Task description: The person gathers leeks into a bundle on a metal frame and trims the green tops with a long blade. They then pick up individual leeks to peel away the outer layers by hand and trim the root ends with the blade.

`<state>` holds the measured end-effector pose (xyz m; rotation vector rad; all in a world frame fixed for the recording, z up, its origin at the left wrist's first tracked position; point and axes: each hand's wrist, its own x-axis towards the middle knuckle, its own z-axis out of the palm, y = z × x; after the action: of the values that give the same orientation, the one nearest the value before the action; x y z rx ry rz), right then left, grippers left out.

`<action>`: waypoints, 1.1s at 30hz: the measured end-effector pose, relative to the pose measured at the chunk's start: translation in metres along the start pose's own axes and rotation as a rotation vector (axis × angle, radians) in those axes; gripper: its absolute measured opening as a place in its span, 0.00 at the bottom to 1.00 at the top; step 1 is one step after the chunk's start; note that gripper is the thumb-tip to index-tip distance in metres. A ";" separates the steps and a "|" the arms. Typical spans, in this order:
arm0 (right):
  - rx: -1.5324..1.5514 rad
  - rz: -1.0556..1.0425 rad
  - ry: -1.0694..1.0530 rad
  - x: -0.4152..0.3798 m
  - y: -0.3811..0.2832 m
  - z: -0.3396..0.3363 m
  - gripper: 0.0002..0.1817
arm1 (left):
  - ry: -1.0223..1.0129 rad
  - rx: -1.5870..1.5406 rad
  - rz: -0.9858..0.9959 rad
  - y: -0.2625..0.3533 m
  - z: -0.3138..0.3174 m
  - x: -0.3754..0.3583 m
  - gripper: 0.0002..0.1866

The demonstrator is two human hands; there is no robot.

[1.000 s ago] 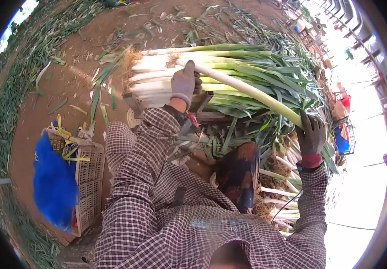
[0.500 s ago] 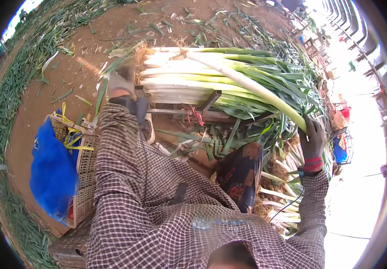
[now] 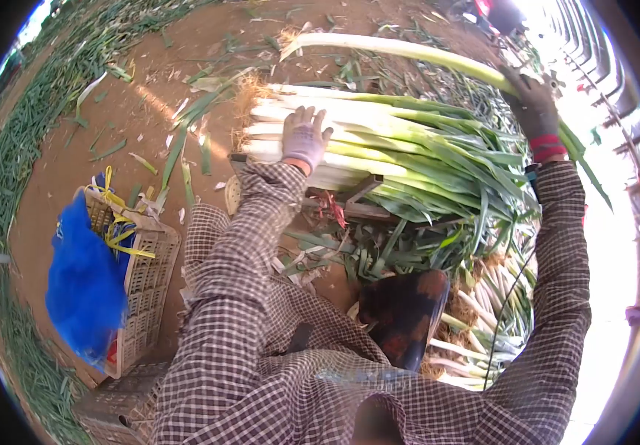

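Note:
A pile of leeks [image 3: 379, 141] lies side by side on a low metal rack [image 3: 357, 199], white root ends at the left and green leaves at the right. My left hand [image 3: 306, 136], in a pale glove, rests on the white stalks with its fingers spread. My right hand [image 3: 533, 100], in a dark glove with a red cuff, is closed round the green part of a single leek [image 3: 409, 50]. That leek is raised beyond the pile, with its roots pointing left.
At the left stands a plastic crate [image 3: 145, 282] with a blue mesh bag [image 3: 82, 285] and yellow straps. More leeks [image 3: 476, 348] lie at the lower right beside my dark boot [image 3: 401, 311]. Leaf scraps [image 3: 45, 96] cover the ground.
My left hand has moved right from beside the rack onto the stalks. My right hand has moved up and away, carrying the single leek off the pile.

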<state>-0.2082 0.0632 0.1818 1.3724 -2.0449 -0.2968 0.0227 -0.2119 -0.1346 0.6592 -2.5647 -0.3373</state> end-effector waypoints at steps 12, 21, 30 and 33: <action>0.545 0.006 -0.335 -0.029 -0.092 0.155 0.29 | 0.231 -0.064 0.115 -0.006 0.010 -0.008 0.23; 0.546 -0.095 -0.461 -0.025 -0.098 0.170 0.24 | 0.200 -0.199 0.109 -0.010 0.010 -0.007 0.20; 0.334 -0.004 -0.612 -0.024 -0.126 0.160 0.29 | 0.247 -0.113 0.300 -0.040 0.047 0.033 0.12; 0.231 -0.014 -0.490 -0.031 -0.111 0.147 0.30 | 0.151 -0.069 0.200 -0.038 0.046 0.032 0.14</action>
<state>-0.2107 0.0192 0.0003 1.5687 -2.5347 -0.4501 -0.0100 -0.2552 -0.1752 0.3839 -2.4364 -0.2961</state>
